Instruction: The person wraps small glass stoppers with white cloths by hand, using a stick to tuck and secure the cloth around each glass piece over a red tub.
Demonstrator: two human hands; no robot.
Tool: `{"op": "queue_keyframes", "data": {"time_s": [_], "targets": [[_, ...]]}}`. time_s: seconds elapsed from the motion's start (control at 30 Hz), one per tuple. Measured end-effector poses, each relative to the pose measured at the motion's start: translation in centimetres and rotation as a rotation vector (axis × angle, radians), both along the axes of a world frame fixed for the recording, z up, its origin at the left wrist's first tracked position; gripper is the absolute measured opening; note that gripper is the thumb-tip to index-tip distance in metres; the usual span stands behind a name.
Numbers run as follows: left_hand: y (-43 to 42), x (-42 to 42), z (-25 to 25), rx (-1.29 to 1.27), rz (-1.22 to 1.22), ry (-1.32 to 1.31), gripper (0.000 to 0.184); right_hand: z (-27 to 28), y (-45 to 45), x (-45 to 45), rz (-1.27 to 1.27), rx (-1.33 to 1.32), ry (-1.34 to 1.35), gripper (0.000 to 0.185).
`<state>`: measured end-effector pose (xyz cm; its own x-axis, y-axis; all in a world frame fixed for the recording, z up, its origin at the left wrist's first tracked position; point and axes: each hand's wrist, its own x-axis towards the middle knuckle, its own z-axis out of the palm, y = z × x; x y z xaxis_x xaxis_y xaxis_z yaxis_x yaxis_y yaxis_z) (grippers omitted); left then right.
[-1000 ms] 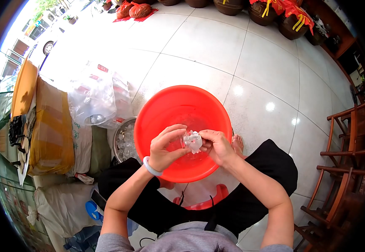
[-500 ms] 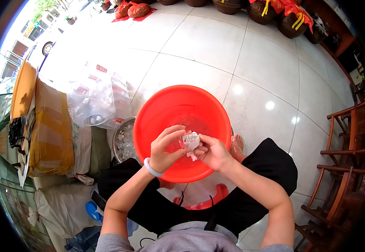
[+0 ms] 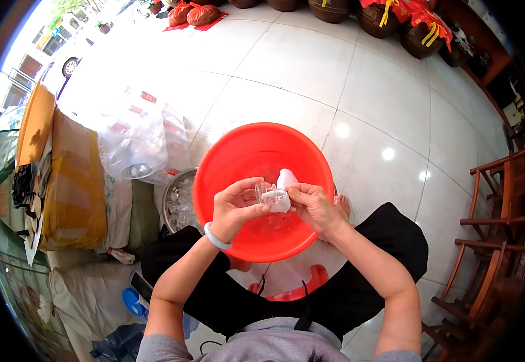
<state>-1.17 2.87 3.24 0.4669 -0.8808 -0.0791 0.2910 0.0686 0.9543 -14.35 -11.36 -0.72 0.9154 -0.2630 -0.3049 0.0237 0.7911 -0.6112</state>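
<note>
Over a large red basin (image 3: 226,157), my left hand (image 3: 233,207) grips a small clear glass (image 3: 263,190) by its sides, tipped toward the right. My right hand (image 3: 313,206) pinches a white cloth or tissue (image 3: 286,179), part of which sits at the mouth of the glass and part of which sticks up above the fingers. Some of the right fingertips are hidden behind the cloth. Beside the basin on the left, a metal bowl (image 3: 169,208) holds several clear glass pieces.
Clear plastic bags (image 3: 132,142) and a taped cardboard box (image 3: 75,181) stand at the left. Wooden chairs (image 3: 504,205) are at the right. Brown jars (image 3: 330,10) line the far side of the tiled floor (image 3: 286,54). A red stool (image 3: 316,280) shows between my legs.
The white cloth has shifted, and a piece of it now stands up above my right fingers. My left hand has moved slightly left with the glass, whose rim shows more clearly.
</note>
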Motion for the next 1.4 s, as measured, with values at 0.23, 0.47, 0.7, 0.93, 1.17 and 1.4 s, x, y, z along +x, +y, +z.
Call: {"op": "queue_keyframes", "data": {"time_s": [0.23, 0.47, 0.7, 0.93, 1.17, 1.4], "targets": [[0.1, -0.9, -1.4, 0.044, 0.126, 0.106, 0.04, 0.0, 2.4, -0.2, -0.172, 0.245, 0.086, 0.019], [-0.5, -0.9, -1.4, 0.186, 0.123, 0.465, 0.028, -0.2, 1.8, -0.3, -0.287, -0.776, 0.131, 0.016], [-0.4, -0.4, -1.5, 0.215, 0.019, 0.576, 0.034, 2.7, -0.1, -0.2, -0.352, -1.77, -0.075, 0.004], [-0.2, 0.1, -2.3, 0.27, -0.059, 0.719, 0.033, 3.3, 0.7, -0.4, -0.35, -1.932, -0.055, 0.017], [-0.4, -0.4, -0.2, -0.003, 0.027, -0.044, 0.035, 3.0, 0.7, -0.6, -0.23, -1.031, 0.183, 0.013], [-0.1, 0.2, -0.4, -0.165, -0.014, -0.562, 0.046, 1.2, 0.3, -0.9, 0.005, -0.193, 0.202, 0.016]]}}
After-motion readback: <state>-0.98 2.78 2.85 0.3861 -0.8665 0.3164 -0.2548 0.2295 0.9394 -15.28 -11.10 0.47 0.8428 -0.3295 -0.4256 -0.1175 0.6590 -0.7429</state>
